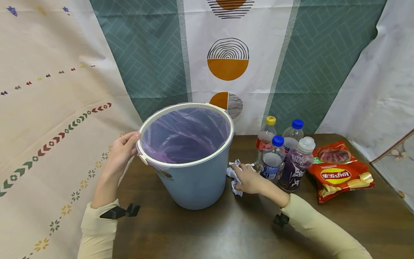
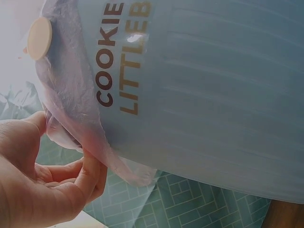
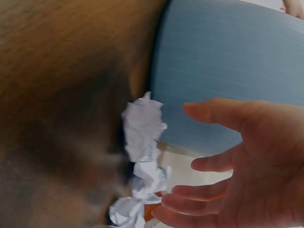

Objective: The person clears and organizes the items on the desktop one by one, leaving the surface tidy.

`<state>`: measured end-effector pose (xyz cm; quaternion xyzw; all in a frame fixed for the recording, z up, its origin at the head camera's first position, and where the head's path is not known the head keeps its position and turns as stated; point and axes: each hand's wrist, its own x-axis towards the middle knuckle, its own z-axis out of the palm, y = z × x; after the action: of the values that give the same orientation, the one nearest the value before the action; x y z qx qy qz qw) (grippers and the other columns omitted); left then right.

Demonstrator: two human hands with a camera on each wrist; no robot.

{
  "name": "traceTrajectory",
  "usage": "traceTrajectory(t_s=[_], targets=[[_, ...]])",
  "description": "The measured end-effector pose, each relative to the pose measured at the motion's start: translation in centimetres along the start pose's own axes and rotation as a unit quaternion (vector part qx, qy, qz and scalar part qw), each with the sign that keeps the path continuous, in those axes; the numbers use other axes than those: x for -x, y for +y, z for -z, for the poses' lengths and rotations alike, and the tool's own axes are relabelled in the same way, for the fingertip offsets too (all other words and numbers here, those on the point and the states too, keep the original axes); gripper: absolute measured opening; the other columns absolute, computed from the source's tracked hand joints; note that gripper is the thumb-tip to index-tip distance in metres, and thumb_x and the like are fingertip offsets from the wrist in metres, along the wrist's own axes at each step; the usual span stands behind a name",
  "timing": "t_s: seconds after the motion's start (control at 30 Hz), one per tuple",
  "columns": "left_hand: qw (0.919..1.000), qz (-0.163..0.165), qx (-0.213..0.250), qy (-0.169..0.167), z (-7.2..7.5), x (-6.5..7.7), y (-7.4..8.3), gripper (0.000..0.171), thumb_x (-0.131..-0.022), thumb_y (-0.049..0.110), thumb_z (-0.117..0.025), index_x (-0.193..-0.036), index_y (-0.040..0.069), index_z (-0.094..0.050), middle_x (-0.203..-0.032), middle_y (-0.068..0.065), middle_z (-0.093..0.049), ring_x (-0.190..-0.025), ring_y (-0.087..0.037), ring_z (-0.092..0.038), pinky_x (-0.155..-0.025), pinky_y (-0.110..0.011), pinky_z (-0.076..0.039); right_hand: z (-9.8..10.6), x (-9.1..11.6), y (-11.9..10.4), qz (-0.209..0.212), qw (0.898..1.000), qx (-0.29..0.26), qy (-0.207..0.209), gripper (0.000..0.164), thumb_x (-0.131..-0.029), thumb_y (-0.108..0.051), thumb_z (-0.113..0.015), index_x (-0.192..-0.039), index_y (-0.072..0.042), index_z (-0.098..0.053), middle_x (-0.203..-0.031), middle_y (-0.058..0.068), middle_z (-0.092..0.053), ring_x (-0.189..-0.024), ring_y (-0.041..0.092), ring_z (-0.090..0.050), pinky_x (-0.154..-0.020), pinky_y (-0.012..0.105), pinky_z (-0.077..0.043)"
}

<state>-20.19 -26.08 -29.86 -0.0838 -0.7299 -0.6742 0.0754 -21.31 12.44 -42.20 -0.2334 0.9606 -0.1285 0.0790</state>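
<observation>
A blue-grey trash bin (image 1: 197, 187) with a cream rim stands upright on the table, lined with a thin pinkish plastic bag (image 1: 184, 133). My left hand (image 1: 121, 154) grips the bin's left rim, with the liner's folded edge between thumb and fingers in the left wrist view. To the right of the bin, my right hand (image 1: 249, 179) reaches over crumpled white paper (image 1: 231, 173). In the right wrist view its fingers are spread and loosely bent beside several paper wads (image 3: 142, 126), with a gap between hand and paper.
Right of the paper stand several plastic bottles: a yellow-capped one (image 1: 266, 135), two blue-capped ones (image 1: 271, 165) and a purple one with a white cap (image 1: 295, 169). A red chip bag (image 1: 339, 176) lies farther right on the brown table (image 1: 207, 233). Patterned cloth (image 1: 155, 54) hangs behind.
</observation>
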Motion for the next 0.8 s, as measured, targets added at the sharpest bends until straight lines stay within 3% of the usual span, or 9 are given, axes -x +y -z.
traceTrajectory(t_s=[0.13,0.37,0.6,0.8], targets=[[1.0000,0.002,0.007,-0.007,0.1,0.0,0.0,0.025,-0.092,0.024,-0.053,-0.102,0.002,-0.056,-0.081,0.005,-0.059,-0.063,-0.001,-0.056,-0.057,-0.014,-0.049,-0.9,-0.4,0.1,-0.010,1.000,-0.006,-0.018,0.075,-0.078,-0.027,-0.071,-0.139,-0.008,-0.031,-0.131,0.029,-0.040,-0.118,0.045,-0.041,-0.087,0.057,-0.044],[0.9999,0.007,0.011,-0.001,0.0,-0.1,-0.1,0.026,-0.092,0.026,-0.054,-0.104,0.002,-0.055,-0.085,0.003,-0.058,-0.067,0.000,-0.058,-0.059,-0.013,-0.050,-1.9,-0.8,0.5,0.009,0.999,0.027,-0.037,0.067,-0.077,-0.023,-0.071,-0.134,-0.008,-0.039,-0.126,0.026,-0.042,-0.113,0.041,-0.045,-0.087,0.051,-0.046],[0.9999,-0.002,0.013,-0.007,0.0,-0.1,-0.2,0.024,-0.093,0.024,-0.053,-0.103,0.002,-0.056,-0.081,0.005,-0.057,-0.063,0.000,-0.055,-0.056,-0.013,-0.048,-2.1,-0.5,0.7,0.042,0.999,0.027,-0.021,0.050,-0.071,-0.008,-0.073,-0.114,-0.004,-0.049,-0.112,0.029,-0.045,-0.086,0.034,-0.056,-0.069,0.045,-0.050],[0.9999,0.007,0.008,-0.002,0.1,-0.1,-0.1,0.027,-0.092,0.026,-0.054,-0.104,0.002,-0.055,-0.083,0.004,-0.058,-0.066,0.000,-0.057,-0.059,-0.014,-0.049,-2.5,-0.4,0.1,0.036,0.999,0.020,0.002,0.052,-0.064,-0.009,-0.080,-0.106,-0.004,-0.050,-0.114,0.030,-0.043,-0.076,0.032,-0.057,-0.059,0.040,-0.050]])
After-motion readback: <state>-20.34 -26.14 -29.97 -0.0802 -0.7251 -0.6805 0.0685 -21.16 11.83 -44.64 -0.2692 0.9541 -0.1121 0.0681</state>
